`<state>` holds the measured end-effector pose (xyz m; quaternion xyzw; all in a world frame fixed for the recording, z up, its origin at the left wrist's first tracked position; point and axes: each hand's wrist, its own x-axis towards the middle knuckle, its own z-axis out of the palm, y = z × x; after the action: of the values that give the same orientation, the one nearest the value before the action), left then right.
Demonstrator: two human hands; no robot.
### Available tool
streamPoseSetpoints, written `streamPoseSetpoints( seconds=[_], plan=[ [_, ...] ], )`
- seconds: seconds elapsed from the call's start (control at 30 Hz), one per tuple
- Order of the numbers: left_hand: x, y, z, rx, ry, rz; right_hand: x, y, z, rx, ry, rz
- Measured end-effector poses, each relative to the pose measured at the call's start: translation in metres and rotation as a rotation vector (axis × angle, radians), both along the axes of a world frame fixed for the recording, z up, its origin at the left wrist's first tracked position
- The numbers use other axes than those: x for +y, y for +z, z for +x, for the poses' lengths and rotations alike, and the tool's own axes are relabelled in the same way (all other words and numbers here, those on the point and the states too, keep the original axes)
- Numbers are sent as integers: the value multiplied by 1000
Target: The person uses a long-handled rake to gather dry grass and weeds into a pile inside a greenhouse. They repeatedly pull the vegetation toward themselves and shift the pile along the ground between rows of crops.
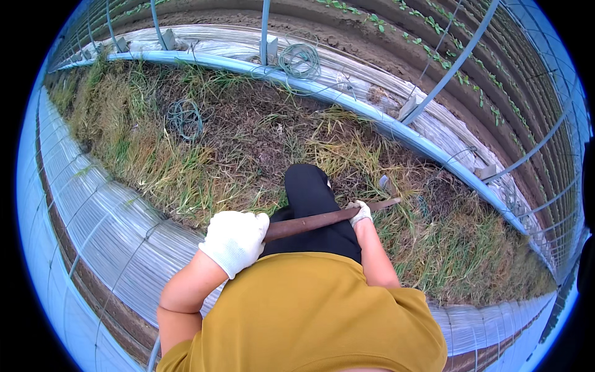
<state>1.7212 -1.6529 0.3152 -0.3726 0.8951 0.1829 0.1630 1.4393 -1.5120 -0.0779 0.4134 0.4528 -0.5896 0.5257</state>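
Observation:
My left hand, in a white knitted glove, grips the near end of a long brown wooden handle in front of my waist. Farther along the same handle, my right hand, also in a pale glove, is closed around it. Beyond the right hand the shaft continues toward the grass on the right, where its end is hard to make out. A small grey object, perhaps a metal blade, shows in the grass near that end; whether it joins the shaft I cannot tell. My dark-trousered knee lies behind the handle.
Grass and weeds cover the strip between two plastic-film tunnels. A coil of green cord lies on the ground; another coil rests by the rolled film edge. Metal hoops rise beyond it, over soil rows with seedlings. Film slopes along the left.

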Motion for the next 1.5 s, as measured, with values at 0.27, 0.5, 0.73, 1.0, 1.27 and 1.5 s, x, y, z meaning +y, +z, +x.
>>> streamPoseSetpoints(
  seconds=[0.27,0.5,0.73,1.0,1.27,1.5],
  plan=[
    [-71,-38,103,25,208,111,-78,21,21,88,126,61],
    [-128,-67,120,-120,169,168,-158,30,27,130,81,152],
    [-212,-47,141,-210,108,7,-312,-22,121,-37,225,15],
    [-216,81,264,-527,483,-148,-417,43,389,-348,585,-173],
    [-265,94,326,-427,462,-109,-428,58,447,-356,455,-109],
    [-329,-25,349,-143,237,118,-381,45,326,-86,0,-62]
  ],
)
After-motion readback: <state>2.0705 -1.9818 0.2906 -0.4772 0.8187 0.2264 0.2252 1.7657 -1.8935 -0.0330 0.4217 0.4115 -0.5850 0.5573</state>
